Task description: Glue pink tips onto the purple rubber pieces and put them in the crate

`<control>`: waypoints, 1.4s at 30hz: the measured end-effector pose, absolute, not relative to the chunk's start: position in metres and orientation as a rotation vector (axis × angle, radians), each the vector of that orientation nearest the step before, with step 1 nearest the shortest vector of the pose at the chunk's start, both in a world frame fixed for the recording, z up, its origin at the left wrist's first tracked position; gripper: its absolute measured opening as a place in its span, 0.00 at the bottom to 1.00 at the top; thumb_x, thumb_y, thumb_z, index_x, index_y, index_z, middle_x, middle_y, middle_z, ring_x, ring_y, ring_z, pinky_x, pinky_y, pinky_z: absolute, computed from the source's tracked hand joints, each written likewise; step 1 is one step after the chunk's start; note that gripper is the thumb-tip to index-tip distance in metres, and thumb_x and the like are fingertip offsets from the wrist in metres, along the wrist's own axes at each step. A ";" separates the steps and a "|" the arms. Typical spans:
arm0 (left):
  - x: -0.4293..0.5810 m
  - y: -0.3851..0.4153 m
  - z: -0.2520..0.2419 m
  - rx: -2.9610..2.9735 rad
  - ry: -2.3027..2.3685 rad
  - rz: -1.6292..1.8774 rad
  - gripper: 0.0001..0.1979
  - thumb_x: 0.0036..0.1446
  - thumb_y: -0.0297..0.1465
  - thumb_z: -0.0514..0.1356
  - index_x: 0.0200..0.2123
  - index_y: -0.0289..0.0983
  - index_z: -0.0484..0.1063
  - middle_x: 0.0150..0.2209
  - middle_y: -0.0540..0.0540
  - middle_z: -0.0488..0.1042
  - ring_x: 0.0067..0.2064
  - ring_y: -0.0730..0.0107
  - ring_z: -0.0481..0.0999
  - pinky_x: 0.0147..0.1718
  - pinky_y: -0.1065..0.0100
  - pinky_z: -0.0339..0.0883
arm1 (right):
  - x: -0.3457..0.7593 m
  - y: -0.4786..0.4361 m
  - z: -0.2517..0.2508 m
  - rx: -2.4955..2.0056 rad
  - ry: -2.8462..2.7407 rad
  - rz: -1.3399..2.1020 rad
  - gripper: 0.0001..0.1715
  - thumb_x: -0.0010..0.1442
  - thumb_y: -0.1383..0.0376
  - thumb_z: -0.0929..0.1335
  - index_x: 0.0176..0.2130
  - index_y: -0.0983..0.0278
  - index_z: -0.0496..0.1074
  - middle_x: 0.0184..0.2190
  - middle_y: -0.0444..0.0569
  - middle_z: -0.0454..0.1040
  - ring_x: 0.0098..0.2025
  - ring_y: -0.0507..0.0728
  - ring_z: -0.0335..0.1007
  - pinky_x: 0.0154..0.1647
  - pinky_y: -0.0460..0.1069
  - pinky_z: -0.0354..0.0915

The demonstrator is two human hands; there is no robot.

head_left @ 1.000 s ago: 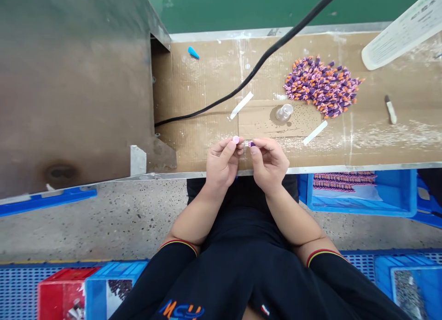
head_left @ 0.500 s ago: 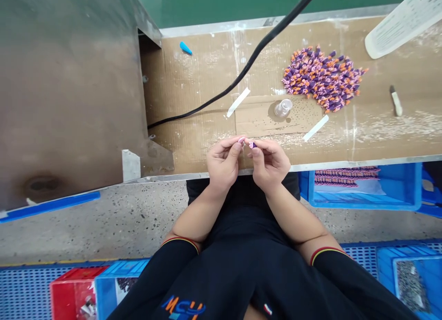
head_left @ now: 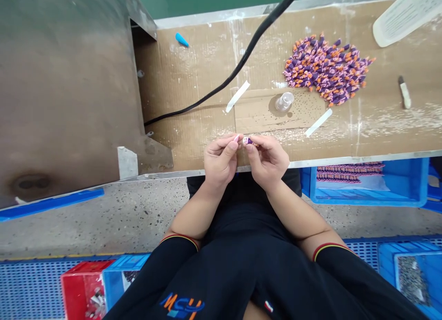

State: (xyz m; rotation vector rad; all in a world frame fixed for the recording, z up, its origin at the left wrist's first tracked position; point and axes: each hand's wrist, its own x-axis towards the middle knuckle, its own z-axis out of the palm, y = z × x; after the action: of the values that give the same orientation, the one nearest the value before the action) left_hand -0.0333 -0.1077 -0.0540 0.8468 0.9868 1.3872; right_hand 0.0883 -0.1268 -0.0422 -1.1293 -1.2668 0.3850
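Note:
My left hand (head_left: 221,160) pinches a small pink piece (head_left: 236,138) between thumb and forefinger, over the front edge of the cardboard-covered table. Close beside it, my right hand (head_left: 267,160) grips a small purple and pink piece (head_left: 247,141) by its right side. A narrow gap shows between the two pieces. Beyond the hands, a small clear cup (head_left: 284,101) stands on a flat cardboard sheet (head_left: 252,113) held by white tape strips. Many purple, pink and orange pieces (head_left: 328,69) lie heaped at the back right.
A black cable (head_left: 221,87) crosses the table from the metal housing (head_left: 69,90) at left. A blue cone-shaped item (head_left: 181,39), a brush-like tool (head_left: 404,93) and a white container (head_left: 404,20) are on the table. A blue bin (head_left: 407,182) sits below the right edge.
The purple and pink piece in my right hand has turned and moved slightly left, nearer the left fingertips. The pink piece is tilted more upright. The whole view has shifted a little.

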 end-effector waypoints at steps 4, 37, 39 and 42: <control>-0.036 -0.108 -0.051 0.803 0.973 1.380 0.16 0.55 0.53 0.81 0.36 0.51 0.88 0.42 0.50 0.88 0.39 0.71 0.86 0.44 0.64 0.86 | 0.086 -0.126 -0.041 -1.098 -1.281 0.416 0.06 0.76 0.62 0.73 0.49 0.55 0.83 0.41 0.47 0.89 0.39 0.56 0.87 0.38 0.53 0.84; -0.027 -0.113 -0.054 1.126 0.948 1.524 0.07 0.67 0.43 0.76 0.44 0.49 0.89 0.48 0.48 0.88 0.49 0.66 0.90 0.53 0.61 0.87 | 0.088 -0.123 -0.042 -1.096 -1.250 0.363 0.06 0.73 0.66 0.76 0.47 0.55 0.84 0.39 0.44 0.89 0.38 0.55 0.88 0.41 0.52 0.85; -0.027 -0.112 -0.055 1.225 0.942 1.556 0.06 0.70 0.40 0.73 0.48 0.51 0.89 0.52 0.48 0.88 0.53 0.66 0.89 0.55 0.61 0.86 | 0.089 -0.123 -0.042 -1.088 -1.230 0.395 0.06 0.73 0.67 0.76 0.47 0.55 0.84 0.40 0.45 0.89 0.39 0.55 0.88 0.42 0.52 0.86; -0.028 -0.112 -0.055 1.411 0.966 1.620 0.09 0.73 0.36 0.70 0.53 0.52 0.88 0.56 0.49 0.87 0.57 0.64 0.88 0.59 0.60 0.85 | 0.091 -0.123 -0.041 -1.097 -1.216 0.443 0.07 0.72 0.68 0.76 0.47 0.55 0.84 0.41 0.45 0.90 0.41 0.55 0.89 0.43 0.52 0.85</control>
State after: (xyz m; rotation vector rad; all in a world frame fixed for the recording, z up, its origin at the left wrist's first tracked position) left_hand -0.0276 -0.1123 -0.0550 1.4114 0.9664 1.6202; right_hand 0.0913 -0.1229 -0.0409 -1.0971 -1.2164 0.4429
